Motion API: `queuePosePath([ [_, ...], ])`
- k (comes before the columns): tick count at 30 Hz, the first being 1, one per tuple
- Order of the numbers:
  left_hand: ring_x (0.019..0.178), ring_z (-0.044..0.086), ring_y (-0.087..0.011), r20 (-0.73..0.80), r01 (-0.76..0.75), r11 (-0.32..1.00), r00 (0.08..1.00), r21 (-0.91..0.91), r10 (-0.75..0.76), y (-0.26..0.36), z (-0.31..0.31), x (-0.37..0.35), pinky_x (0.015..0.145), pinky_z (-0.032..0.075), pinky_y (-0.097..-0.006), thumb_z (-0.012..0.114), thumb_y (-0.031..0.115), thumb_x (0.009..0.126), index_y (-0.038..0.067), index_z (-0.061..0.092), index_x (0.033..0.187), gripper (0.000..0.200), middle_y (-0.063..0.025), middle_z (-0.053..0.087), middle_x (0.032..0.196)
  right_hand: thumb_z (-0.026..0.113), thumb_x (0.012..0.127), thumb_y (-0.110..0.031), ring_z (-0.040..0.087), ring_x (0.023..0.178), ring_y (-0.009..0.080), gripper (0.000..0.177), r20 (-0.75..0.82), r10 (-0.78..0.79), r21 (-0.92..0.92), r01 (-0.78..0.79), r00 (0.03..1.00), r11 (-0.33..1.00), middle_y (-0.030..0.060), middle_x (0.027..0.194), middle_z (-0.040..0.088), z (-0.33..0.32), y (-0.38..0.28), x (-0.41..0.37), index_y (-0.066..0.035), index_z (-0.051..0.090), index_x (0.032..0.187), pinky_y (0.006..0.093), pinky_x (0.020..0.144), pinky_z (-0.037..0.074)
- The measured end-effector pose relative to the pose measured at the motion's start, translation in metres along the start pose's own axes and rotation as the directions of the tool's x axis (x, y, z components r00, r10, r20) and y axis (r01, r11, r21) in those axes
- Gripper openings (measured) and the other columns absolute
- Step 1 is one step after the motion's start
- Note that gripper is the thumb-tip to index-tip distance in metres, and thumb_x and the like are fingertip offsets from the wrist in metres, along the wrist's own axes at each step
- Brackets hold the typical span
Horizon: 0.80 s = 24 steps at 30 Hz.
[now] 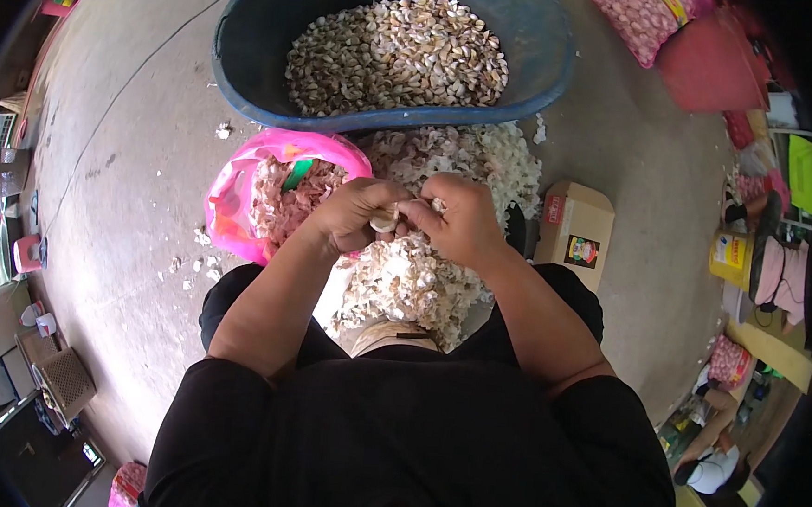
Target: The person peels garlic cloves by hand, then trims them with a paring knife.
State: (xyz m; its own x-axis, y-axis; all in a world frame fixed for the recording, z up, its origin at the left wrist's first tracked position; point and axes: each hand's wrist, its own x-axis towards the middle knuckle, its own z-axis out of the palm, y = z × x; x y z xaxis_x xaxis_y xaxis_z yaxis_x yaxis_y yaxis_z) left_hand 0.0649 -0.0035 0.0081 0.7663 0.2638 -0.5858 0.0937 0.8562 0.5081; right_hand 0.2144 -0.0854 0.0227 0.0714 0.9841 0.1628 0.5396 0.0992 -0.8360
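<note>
One garlic clove (386, 221) is gripped by the left hand (353, 215) and the right hand (466, 224), fingers curled shut around it, above a heap of skins (413, 286).

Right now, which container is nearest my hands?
The pink plastic bag, right beside your left hand; the blue tub sits farther ahead, the cardboard box apart on the right.

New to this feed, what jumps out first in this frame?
A big blue tub heaped with garlic cloves fills the top centre. Just below, the left hand and right hand meet over a pile of white skins, pinching one clove between them. A bright pink bag of peelings sits to their left.
</note>
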Motion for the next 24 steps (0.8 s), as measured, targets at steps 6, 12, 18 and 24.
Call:
queuePosePath([
  [6,0.064,0.056,-0.0127,0.092,-0.007,0.996,0.996,-0.085,0.015,-0.005,-0.004,0.005,0.047,0.042,-0.0211,0.058,0.026,0.079,0.002,0.055,0.089,0.026,-0.0062,0.059,0.077,0.07,0.065,-0.019,0.053,0.053,0.0248,0.024,-0.083,-0.072,0.037,0.075,0.994,0.997,0.0096,0.064,0.054,0.003,0.008,-0.001,-0.003,0.054,0.07,0.031,0.048,0.041],
  [12,0.058,0.052,-0.0127,-0.094,-0.046,0.976,0.995,-0.213,0.026,-0.005,-0.009,0.021,0.045,0.042,-0.0223,0.054,0.029,0.082,0.002,0.053,0.09,0.028,-0.0063,0.057,0.076,0.069,0.069,-0.022,0.051,0.053,0.0142,0.024,-0.086,0.189,0.253,-0.162,0.978,0.954,0.0074,0.066,0.057,-0.002,0.014,0.005,-0.004,0.058,0.079,0.0262,0.049,0.04],
  [18,0.063,0.055,-0.0144,-0.434,-0.372,0.928,0.838,-0.011,0.331,0.099,-0.025,0.049,0.049,0.044,-0.0229,0.044,0.037,0.086,0.004,0.051,0.088,0.034,-0.0093,0.057,0.077,0.061,0.078,-0.023,0.051,0.056,0.0097,0.021,-0.077,0.519,0.315,-0.473,0.852,0.823,0.0036,0.066,0.057,-0.01,0.023,0.011,-0.004,0.057,0.084,0.0235,0.05,0.04],
  [24,0.071,0.056,-0.0159,-0.285,-0.185,0.721,0.831,0.667,0.477,0.061,-0.02,0.034,0.057,0.046,-0.0252,0.051,0.028,0.084,0.001,0.052,0.101,0.032,-0.0095,0.058,0.087,0.048,0.083,-0.005,0.057,0.074,0.0155,0.019,0.279,0.545,0.829,-0.485,0.79,0.279,0.0059,0.089,0.056,-0.009,0.032,0.011,-0.003,0.051,0.102,0.0285,0.062,0.05],
])
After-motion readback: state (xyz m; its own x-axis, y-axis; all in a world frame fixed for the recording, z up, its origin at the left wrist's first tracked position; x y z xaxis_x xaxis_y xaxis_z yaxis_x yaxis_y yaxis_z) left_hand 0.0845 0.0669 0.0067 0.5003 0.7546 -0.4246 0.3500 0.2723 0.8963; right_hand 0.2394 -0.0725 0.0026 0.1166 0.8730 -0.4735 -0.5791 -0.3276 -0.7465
